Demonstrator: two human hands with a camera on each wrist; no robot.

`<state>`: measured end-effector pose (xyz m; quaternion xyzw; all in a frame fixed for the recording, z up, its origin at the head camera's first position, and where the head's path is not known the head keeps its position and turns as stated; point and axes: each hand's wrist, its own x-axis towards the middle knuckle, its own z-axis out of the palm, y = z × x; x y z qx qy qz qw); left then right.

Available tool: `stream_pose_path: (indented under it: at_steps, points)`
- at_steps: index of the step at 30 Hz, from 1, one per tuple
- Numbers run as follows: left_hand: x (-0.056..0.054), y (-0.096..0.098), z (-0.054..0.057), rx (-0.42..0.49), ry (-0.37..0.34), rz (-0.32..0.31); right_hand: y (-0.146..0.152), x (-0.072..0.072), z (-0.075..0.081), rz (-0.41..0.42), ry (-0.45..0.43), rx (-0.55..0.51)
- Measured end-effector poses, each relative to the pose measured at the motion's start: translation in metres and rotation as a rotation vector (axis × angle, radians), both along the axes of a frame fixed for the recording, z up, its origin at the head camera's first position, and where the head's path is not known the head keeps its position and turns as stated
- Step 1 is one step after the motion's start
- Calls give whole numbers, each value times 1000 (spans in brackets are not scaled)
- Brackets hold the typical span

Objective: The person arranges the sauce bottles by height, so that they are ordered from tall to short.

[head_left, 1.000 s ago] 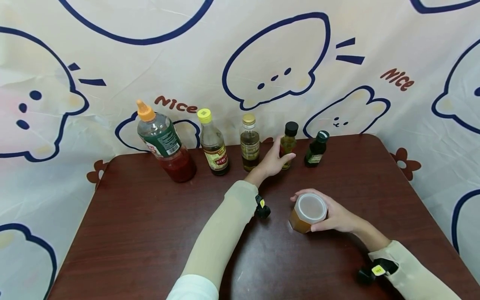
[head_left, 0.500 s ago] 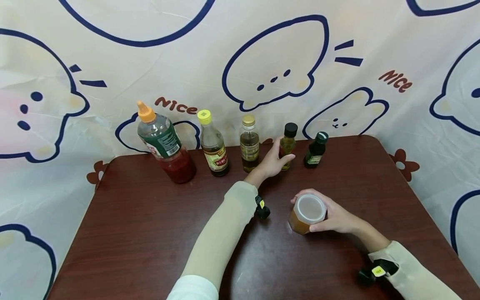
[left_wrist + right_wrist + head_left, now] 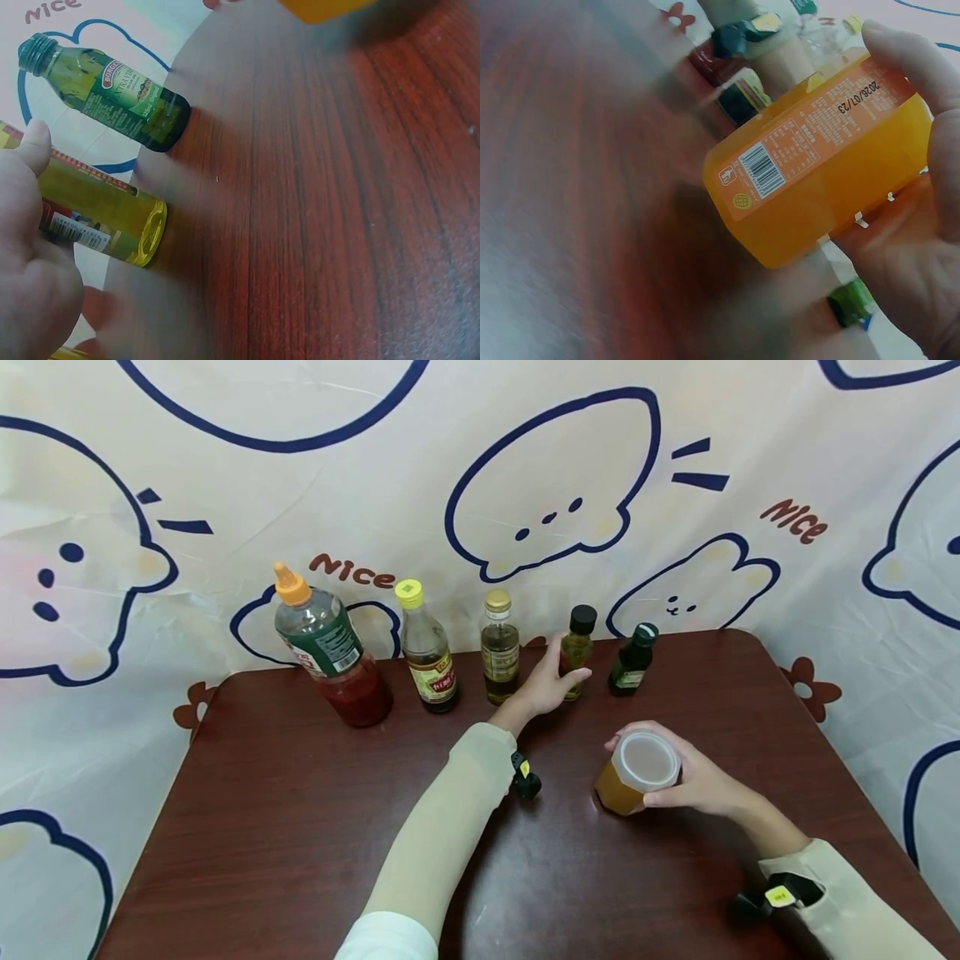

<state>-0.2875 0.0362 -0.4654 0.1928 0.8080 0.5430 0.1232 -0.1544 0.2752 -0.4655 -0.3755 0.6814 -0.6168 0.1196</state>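
Observation:
My left hand [image 3: 543,683] grips a small bottle of yellow oil [image 3: 576,652] with a black cap, standing upright near the table's back edge. In the left wrist view the thumb lies along that oil bottle [image 3: 97,199], and a barcode shows on its label. My right hand [image 3: 697,777] holds a wide faceted bottle of orange liquid [image 3: 619,789] by its upper part, under a translucent white lid [image 3: 648,760]. A barcode and a printed date show on the orange bottle [image 3: 802,165] in the right wrist view. Whether its base touches the table I cannot tell.
Right of the oil bottle stands a dark green olive oil bottle [image 3: 632,662]. To its left are a gold-capped bottle [image 3: 500,652], a yellow-capped bottle [image 3: 431,664] and a large red sauce bottle [image 3: 337,660] with an orange nozzle. A patterned cloth backs the brown table [image 3: 300,827].
My right hand has moved right and slightly toward the back, with the orange bottle in its grip. The left hand and the oil bottle have stayed in place.

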Motion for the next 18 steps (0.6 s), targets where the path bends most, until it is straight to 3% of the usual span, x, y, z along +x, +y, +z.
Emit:
stream_pose_path:
  at_steps: [10,18]
  points:
    - [0,-1,-2,2,3,-7,29,-15,22,-63,-77,-24]
    - [1,0,0,11,-4,-9,55,-30,38,-157,-62,-14]
